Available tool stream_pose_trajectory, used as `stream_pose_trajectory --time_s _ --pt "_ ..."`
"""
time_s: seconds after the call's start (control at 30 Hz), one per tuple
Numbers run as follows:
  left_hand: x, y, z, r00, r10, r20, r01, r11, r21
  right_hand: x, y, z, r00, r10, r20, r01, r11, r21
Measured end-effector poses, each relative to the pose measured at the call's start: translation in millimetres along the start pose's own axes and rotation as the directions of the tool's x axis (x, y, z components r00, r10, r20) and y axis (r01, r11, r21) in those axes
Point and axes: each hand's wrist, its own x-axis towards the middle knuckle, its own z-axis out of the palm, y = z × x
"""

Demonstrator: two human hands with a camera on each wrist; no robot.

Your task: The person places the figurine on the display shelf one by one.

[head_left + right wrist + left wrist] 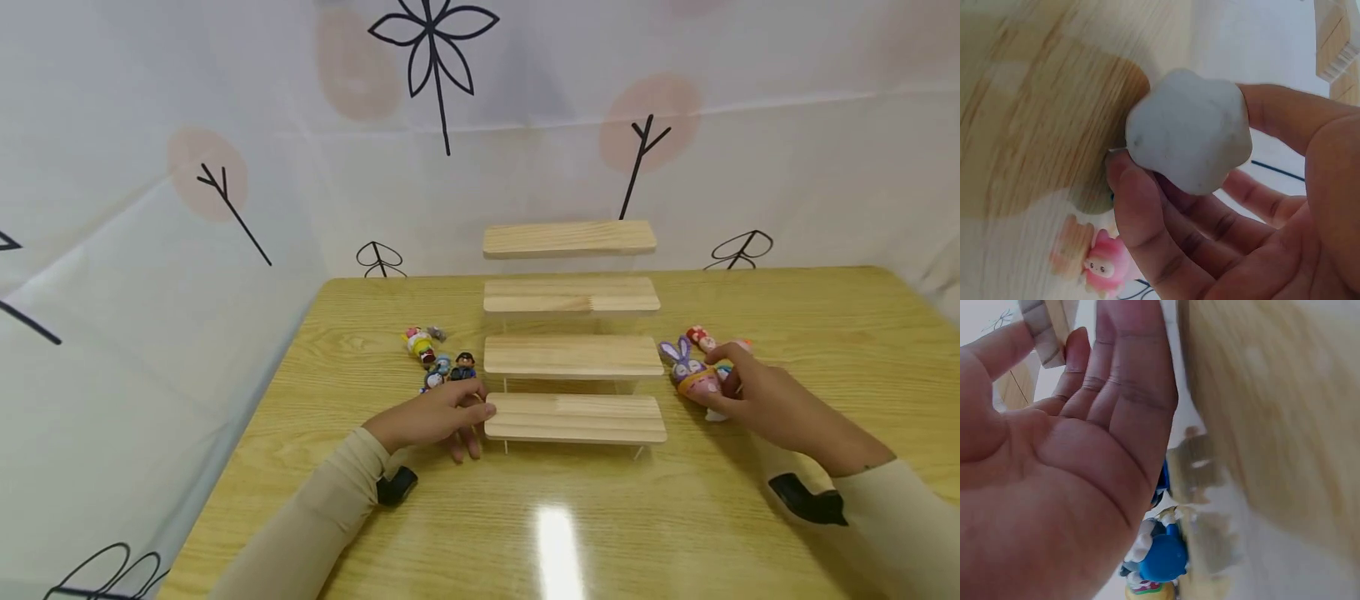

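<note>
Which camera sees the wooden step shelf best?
The head view: the wooden step shelf shows all four boards. The left wrist view catches only parts, top left; the right wrist view, just bits at the top right.

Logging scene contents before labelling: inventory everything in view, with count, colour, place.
Table: 1, yellowish wood, under everything
Wooden stand: 1, pale wood, four tiers, mid-table
Left figurines: several, overlapping; yellow, pink, blue, black; left of stand
Rabbit figurine: 1, purple ears, pink body, in right hand
Other right figurines: partly hidden, no exact count; red-white and pink visible; near right hand
Backdrop: white, black plant drawings, pinkish blotches, behind table
Black fittings: 2, black, one by each wrist
Sleeves: 2, beige, on forearms
Left hand: 1, bare, at lowest tier's left end
Right hand: 1, bare, holding rabbit figurine
</note>
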Motion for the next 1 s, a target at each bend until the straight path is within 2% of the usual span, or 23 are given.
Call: stream_pose_trajectory --time_s 0.17,0.3,0.6,0.83,1.0 --pt "2.3 -5.1 -3.5 0.999 0.003 0.032 0.001 0.993 -0.116 3.5 -1 1 1.0 0.013 0.02 -0.012 0.999 -0.034" --pt "4.9 -9.8 -6.7 0.999 0.017 0.038 -0.011 0.986 -0.165 6.2 0 1 1.0 0.005 0.018 -0.004 0.998 -0.064" --pt "13.1 -12.2 -7.9 0.999 0.038 0.019 -0.034 0.98 -0.198 5.9 -1 0 1.0 -0.003 0.021 0.004 0.999 -0.046" --pt "12.6 -14.2 -5.5 0.999 0.031 0.034 -0.024 0.979 -0.204 0.3 -3 3 0.998 0.036 0.059 -0.037 0.999 0.012" --pt "10.5 -13.7 -5.2 0.999 0.038 0.029 -0.031 0.979 -0.202 1.6 -2 5 0.998 0.03 0.06 -0.031 1.0 0.005"
